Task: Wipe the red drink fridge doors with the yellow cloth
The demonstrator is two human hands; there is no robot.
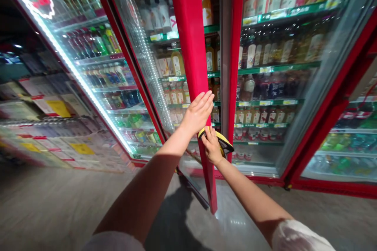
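Note:
A red-framed glass door (190,39) of a drinks cooler stands ajar in the middle of the view, its narrow red edge towards me. My left hand (198,113) lies flat against that edge with its fingers stretched out. Just below and to the right, my right hand (212,147) touches the door beside a yellow-and-black strap-like piece (222,141), its fingers spread. Whether the right hand holds this piece is hard to make out. Behind the door, shelves carry rows of bottles (265,53).
Another lit cooler (103,60) with bottles and cans is at the left, beside stacked cartons (53,106). A further red-framed cooler (347,153) stands at the right. Below the door lies the grey floor (250,211), with a dark bar (194,192) near it.

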